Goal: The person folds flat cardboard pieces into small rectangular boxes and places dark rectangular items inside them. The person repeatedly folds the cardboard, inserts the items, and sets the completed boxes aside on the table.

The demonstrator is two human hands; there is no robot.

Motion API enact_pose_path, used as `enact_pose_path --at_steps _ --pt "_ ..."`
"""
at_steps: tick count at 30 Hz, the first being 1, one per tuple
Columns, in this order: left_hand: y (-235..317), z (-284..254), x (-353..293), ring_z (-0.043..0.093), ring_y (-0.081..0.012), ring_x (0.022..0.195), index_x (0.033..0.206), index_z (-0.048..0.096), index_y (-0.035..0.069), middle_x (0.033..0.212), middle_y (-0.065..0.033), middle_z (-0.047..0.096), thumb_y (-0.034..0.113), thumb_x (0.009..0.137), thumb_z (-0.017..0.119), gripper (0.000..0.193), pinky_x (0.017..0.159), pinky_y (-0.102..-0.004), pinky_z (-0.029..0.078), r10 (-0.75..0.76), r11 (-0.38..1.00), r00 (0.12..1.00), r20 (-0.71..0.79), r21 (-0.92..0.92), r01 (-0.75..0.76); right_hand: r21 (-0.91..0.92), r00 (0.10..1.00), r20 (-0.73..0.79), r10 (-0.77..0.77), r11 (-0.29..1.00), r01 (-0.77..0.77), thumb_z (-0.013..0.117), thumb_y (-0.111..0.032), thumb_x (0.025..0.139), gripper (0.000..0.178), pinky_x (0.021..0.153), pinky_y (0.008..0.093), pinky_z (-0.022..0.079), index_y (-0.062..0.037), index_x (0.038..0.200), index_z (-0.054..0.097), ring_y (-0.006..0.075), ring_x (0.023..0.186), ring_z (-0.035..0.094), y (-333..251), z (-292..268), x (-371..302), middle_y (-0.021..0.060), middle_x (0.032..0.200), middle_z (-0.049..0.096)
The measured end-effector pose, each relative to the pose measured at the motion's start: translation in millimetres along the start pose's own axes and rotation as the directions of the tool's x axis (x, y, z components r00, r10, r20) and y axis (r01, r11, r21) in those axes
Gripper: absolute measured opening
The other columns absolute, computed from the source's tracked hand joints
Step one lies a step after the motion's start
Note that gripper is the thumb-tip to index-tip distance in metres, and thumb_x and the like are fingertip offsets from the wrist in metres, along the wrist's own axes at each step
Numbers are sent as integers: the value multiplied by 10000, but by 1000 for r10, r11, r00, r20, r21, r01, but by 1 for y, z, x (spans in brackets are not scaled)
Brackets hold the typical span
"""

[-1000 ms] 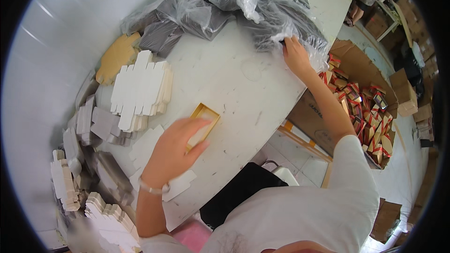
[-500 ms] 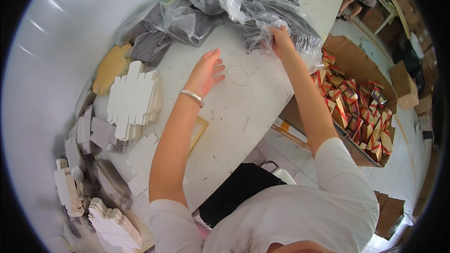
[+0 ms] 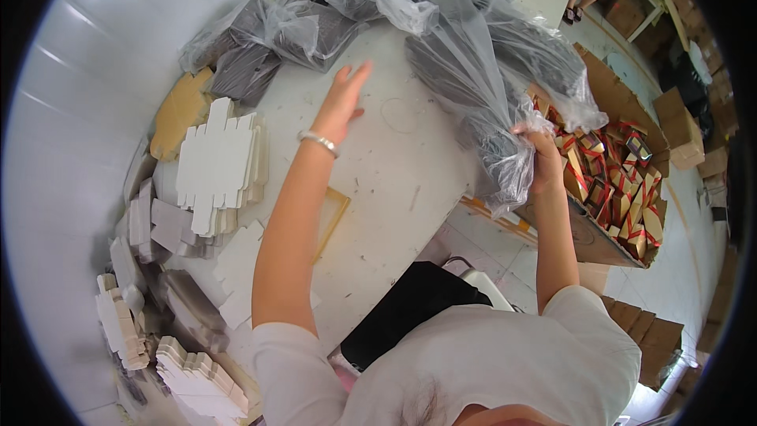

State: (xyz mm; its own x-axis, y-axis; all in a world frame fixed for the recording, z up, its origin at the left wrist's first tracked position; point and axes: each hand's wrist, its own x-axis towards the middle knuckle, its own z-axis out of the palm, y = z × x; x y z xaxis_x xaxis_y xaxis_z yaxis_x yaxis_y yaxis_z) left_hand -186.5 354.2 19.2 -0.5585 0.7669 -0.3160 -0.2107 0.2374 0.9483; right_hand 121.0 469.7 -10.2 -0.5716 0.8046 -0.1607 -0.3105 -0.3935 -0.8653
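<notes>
Now my right hand (image 3: 544,159), clenched on the bag (image 3: 493,83), has dragged it off the surface (image 3: 394,166) edge; my left hand (image 3: 341,99), released, hovers beside it.

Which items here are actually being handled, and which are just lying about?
In hand:
right hand gripping clear plastic bag of dark pieces
left hand open above white table

Lying about:
stack of white die-cut box blanks
carton of red-and-gold boxes
gold-edged tray
</notes>
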Motion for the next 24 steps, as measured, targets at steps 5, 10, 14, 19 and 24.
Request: enact_pose_path --at_steps 5,10,14,19,24 --pt "16 70 22 321 -354 1316 1490 85 32 1490 -231 189 608 782 629 1062 987 -465 402 -32 995 989 147 97 17 -233 960 -217 -177 964 125 571 -141 911 256 621 212 433 -29 1140 593 68 729 554 10 3 0 4 917 623" --pt "24 104 45 345 -373 1322 1487 90 49 1486 -241 197 502 783 655 1010 1015 -459 391 160 922 987 23 354 -158 -282 913 -260 -314 929 239 625 -309 915 595 800 270 419 -40 1369 352 112 905 513 25 21 -3 11 1032 548" --pt "15 104 70 475 -407 1197 1439 260 51 1414 -266 310 176 792 640 760 992 -423 415 230 922 968 97 296 -249 -718 853 -245 -460 678 159 664 -304 867 382 761 312 451 17 1061 588 148 888 572 22 16 63 113 969 632" --pt "-28 129 56 601 -321 917 1288 402 17 1092 -196 562 -59 773 490 528 785 -374 508 473 837 880 44 289 -465 -733 880 -181 -438 657 176 624 -195 852 352 792 363 467 28 1124 604 209 901 608 2 -33 119 166 917 661" --pt "-20 94 -1 542 -131 868 1331 411 102 1017 -65 487 37 828 599 541 634 -291 505 236 971 916 323 -42 -235 -770 877 -51 -478 578 270 504 -27 872 426 914 311 417 -81 1292 558 173 1025 559 -5 -57 62 84 1122 637"
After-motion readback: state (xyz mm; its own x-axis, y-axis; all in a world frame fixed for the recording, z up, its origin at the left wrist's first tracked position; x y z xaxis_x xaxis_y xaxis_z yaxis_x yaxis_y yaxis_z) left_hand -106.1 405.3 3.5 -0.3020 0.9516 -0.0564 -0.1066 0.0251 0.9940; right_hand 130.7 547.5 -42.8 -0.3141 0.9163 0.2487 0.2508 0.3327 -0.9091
